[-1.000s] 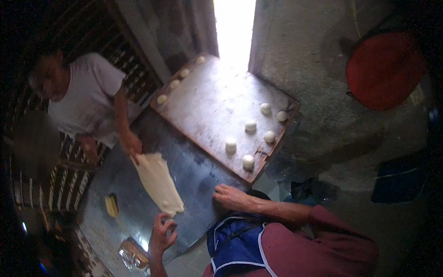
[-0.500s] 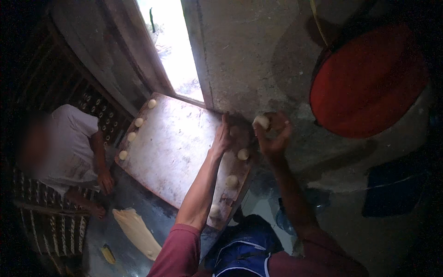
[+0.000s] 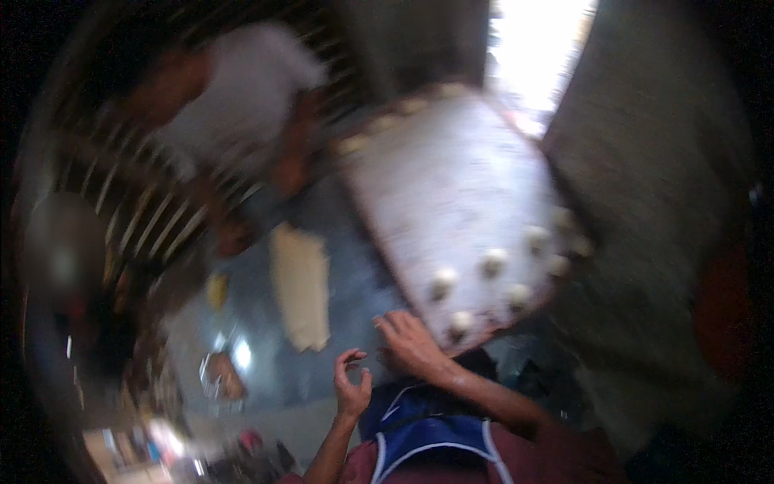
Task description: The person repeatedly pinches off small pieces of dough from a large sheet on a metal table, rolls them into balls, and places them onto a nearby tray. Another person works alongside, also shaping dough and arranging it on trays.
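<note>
Both hands have drawn back from the board (image 3: 447,181) to its near side. Fingers of the left hand (image 3: 352,389) curl, apart from the thumb; those of the right hand (image 3: 413,345) look loosely spread beside the board's near edge. A strip of surface (image 3: 359,266) separates that edge from the dough sheet (image 3: 300,286), which lies long, pale and flat, beyond the left hand. Rounded dough balls (image 3: 493,263) sit toward the board's right corner.

No lettering, label, brand, number or sign can be read anywhere here.
</note>
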Tool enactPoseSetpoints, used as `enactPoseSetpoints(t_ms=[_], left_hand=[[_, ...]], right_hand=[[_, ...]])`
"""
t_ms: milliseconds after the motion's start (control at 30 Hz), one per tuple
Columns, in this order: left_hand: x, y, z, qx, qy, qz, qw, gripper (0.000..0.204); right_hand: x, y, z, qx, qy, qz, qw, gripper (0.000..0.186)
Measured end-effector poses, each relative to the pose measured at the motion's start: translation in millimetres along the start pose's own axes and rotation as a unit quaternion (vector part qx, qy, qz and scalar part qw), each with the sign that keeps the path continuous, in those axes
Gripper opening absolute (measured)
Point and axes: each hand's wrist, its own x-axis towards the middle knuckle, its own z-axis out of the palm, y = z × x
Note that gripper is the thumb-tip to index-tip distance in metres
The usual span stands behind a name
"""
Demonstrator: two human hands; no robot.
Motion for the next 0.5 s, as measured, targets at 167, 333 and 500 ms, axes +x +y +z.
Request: enactPoseSetpoints(t_ms=[167,333,500], left_hand=[[-53,-63,-92,0.011,0.215,-0.099,0.971,0.026],[-16,-99,-83,-0.304,0.087,-0.318,0.894,0.030],[75,-110,-70,-0.666,-0.147,-0.237,0.692,0.033]], right_hand=[[75,-28,89,-0.097,-0.062,-0.070,0.991,0.072],[123,-31,151,-0.128,-0.097,-0.068,0.985,0.053],[58,-113,98,0.059,-0.095,0.036,0.993,0.033]])
